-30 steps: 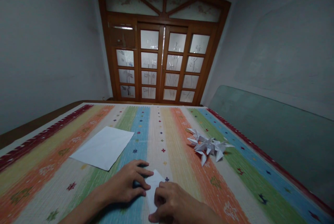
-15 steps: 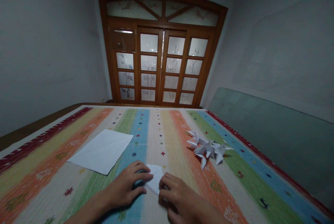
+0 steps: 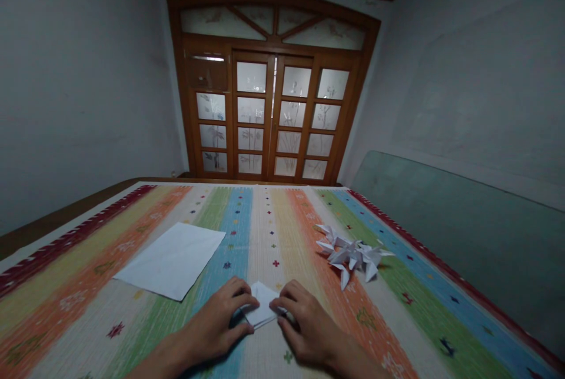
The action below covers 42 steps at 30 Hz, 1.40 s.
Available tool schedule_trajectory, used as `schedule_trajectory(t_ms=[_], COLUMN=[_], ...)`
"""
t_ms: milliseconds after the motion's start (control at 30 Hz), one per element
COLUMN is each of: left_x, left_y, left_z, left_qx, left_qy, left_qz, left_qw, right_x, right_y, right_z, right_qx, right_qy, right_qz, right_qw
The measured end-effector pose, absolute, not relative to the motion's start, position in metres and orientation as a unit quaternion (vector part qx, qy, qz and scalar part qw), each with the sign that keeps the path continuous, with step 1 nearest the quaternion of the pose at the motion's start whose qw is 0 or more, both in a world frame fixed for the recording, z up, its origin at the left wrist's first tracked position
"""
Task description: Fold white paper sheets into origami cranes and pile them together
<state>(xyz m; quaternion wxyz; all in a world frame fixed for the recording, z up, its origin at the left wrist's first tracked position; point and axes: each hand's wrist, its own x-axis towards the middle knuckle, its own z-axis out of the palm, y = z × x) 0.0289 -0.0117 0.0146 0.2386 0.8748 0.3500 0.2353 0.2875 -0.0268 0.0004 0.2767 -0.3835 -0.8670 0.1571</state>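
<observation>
The left hand (image 3: 220, 317) and right hand (image 3: 306, 321) pinch the folded paper (image 3: 263, 303) between them, at its nine and three o'clock. I judge this a folding step; the next move calls for aligned edges. Beyond lie a flat sheet (image 3: 172, 261) at ten and pointed paper shapes (image 3: 353, 252) at two.

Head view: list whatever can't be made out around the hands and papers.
All in the head view:
Folded paper: side edges, partly covered by the left hand and right hand.
Folded paper's underside: it faces away from the camera.
Paper figures: exact count, because they overlap.
Forearms: cut off by the bottom edge.
</observation>
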Motion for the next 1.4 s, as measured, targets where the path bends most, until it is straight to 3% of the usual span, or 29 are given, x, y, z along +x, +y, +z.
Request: schedule_trajectory(t_ms=[733,1033,1400], left_x=[0.040,0.037,0.042], left_y=[-0.016,-0.019,-0.011], left_z=[0.011,0.006,0.001], left_qx=[0.861,0.858,0.790], left_qy=[0.372,0.369,0.418], left_qz=[0.283,0.263,0.326], left_qw=[0.202,0.241,0.309], right_x=[0.282,0.278,0.278], right_y=[-0.026,-0.028,-0.026], right_z=[-0.010,-0.010,-0.011], right_qx=[-0.405,-0.419,-0.459], right_qy=[-0.860,-0.865,-0.824], right_qz=[0.110,0.068,0.096], right_qw=[0.289,0.266,0.318])
